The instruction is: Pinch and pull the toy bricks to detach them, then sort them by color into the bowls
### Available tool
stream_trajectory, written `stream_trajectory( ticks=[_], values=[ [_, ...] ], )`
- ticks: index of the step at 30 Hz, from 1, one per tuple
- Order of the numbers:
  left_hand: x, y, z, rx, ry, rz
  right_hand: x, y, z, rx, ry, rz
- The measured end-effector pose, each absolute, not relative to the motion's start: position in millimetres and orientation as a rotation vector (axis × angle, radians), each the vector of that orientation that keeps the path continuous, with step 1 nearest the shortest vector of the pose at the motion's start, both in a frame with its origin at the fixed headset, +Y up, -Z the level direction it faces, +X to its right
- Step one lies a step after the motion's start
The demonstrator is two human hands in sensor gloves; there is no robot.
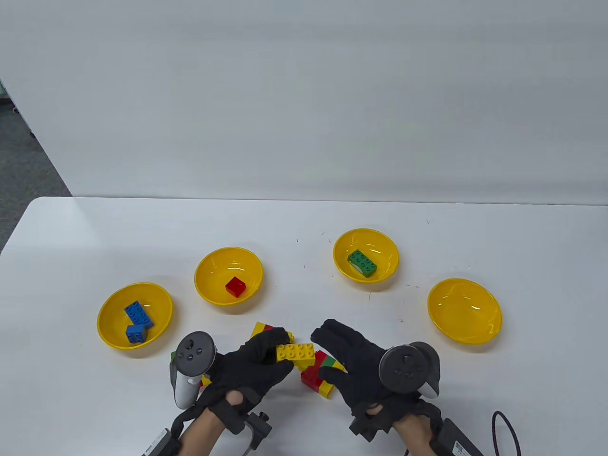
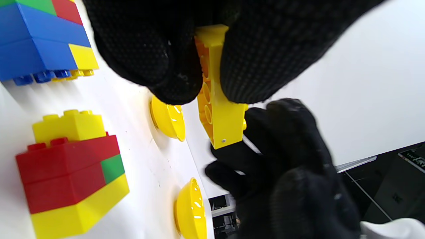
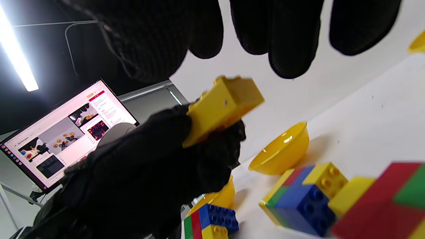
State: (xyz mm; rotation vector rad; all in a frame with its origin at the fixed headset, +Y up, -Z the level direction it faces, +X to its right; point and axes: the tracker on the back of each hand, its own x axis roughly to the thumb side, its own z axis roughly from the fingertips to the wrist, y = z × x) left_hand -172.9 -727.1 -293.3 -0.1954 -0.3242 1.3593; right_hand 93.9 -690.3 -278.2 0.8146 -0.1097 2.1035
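While the left hand pinches a brick above the desk, this is how things lie:

Left hand: the left hand point(image 1: 251, 365) has finger and thumb curled around a yellow brick point(image 1: 295, 354), one pad on each long face, as the left wrist view shows point(image 2: 221, 109).

Yellow brick: a long piece with studs up, held off the desk point(image 1: 304, 228) between the two hands, its free end pointing toward the right hand.

Right hand: the right hand point(image 1: 361, 365) is spread, fingers loosely extended and holding nothing; its fingertips point(image 3: 285, 49) hang just beside the brick's end without touching it.

Brick clusters: a red, green and yellow stack point(image 1: 320, 377) lies on the desk under and between the hands; another stack with blue, yellow and green point(image 3: 298, 199) shows in the right wrist view; a further piece point(image 1: 261, 328) peeks out behind the left fingers.

Far-left bowl: the yellow bowl point(image 1: 107, 327) holds two blue bricks point(image 1: 137, 320).

Second bowl: the next bowl point(image 1: 204, 285) holds one red brick point(image 1: 235, 287).

Third bowl: this bowl point(image 1: 342, 247) holds a green brick point(image 1: 363, 262).

Far-right bowl: the last yellow bowl point(image 1: 464, 311) sits well apart from the hands, to the right.

Trackers: a grey tracker point(image 1: 190, 365) sits on the back of the left hand, a darker one point(image 1: 408, 370) on the right.
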Motion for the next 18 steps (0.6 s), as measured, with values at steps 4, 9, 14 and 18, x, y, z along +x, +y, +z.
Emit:
stream_trajectory(
  ticks=[4,9,14,18],
  values=[
    [-172,-728,-292,-0.202,-0.324,1.369,84,-699,-277,0.814,-0.138,2.162],
    [-173,-728,-293,-0.223,-0.328,1.411,82,-703,-277,0.782,-0.114,2.127],
    [-173,-730,-294,-0.248,-0.338,1.471,83,-703,-277,0.733,-0.181,2.073],
    [-170,-728,-293,-0.266,-0.368,1.494,88,-701,-279,0.651,-0.206,1.988]
  ],
)
